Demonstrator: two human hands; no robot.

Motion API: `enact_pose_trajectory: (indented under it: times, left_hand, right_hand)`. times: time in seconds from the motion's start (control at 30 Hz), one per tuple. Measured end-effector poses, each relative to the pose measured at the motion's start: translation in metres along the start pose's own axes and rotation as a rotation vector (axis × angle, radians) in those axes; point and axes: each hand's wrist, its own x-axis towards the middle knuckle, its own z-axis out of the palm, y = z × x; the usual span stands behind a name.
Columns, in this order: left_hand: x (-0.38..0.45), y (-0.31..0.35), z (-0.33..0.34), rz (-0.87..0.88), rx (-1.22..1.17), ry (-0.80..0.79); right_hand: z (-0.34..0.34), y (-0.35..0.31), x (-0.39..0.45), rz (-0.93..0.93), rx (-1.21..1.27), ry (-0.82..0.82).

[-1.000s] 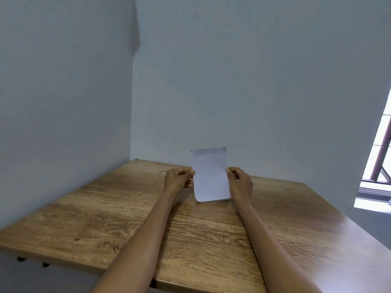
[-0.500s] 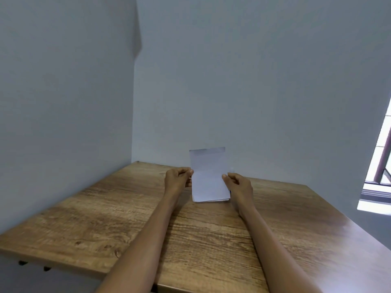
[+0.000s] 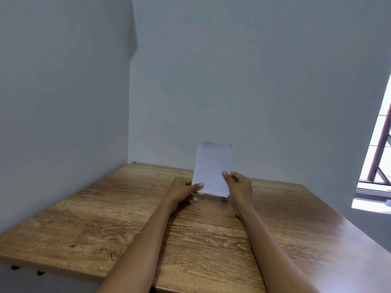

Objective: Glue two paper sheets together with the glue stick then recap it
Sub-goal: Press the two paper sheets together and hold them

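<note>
Since the earlier frames the paper sheets (image 3: 212, 168) have lifted clear of the table (image 3: 88, 218), and the grip has shifted: the left thumb now lies across the lower left corner of the front face, while the right thumb has crept inward onto the right side.

The sheets are held upright, long axis vertical, facing the person, over the far middle of the table. At the bottom edge a second layer peeks out slightly offset, so I judge two sheets are stacked and not quite flush.

Left hand (image 3: 184, 192) pinches the lower left corner, thumb in front and fingers curled behind and beneath. Right hand (image 3: 241, 185) pinches the right edge a little higher, thumb tip on the face, other fingers curled behind. Both hands sit low on the sheets, so the upper half stands free and unsupported above them. Neither hand is plainly nearer; the paper lies directly between them.

No glue stick or cap shows anywhere in view, so whether gluing has happened cannot be told. Any next move likely needs one hand freed, and the other's low pinch alone may let the tall paper flop.

Beyond the table are bare grey walls, with a window (image 3: 378, 166) at far right.
</note>
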Motion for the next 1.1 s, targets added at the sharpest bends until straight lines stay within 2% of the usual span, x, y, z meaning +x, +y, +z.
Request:
enact_pose_trajectory:
  times: [0.1,0.2,0.3,0.6,0.97,1.1]
  left_hand:
    - [0.001,-0.001,-0.002,-0.007,-0.076,0.088]
    - [0.005,-0.003,-0.005,-0.015,-0.169,0.15]
    - [0.007,-0.004,-0.005,-0.016,-0.201,0.153]
    - [0.009,-0.008,-0.008,-0.046,-0.227,0.125]
    - [0.01,-0.007,-0.012,-0.074,-0.153,0.05]
    - [0.009,-0.007,-0.012,-0.039,-0.103,0.073]
  right_hand:
    - [0.002,-0.002,0.001,0.035,0.021,-0.05]
    - [0.004,-0.001,0.001,0.093,0.028,-0.171]
    - [0.006,-0.001,-0.001,0.111,0.039,-0.252]
    - [0.005,-0.004,-0.004,0.204,0.222,-0.353]
    - [0.006,-0.002,0.001,0.248,0.254,-0.293]
    - [0.006,-0.001,0.0,0.171,0.131,-0.253]
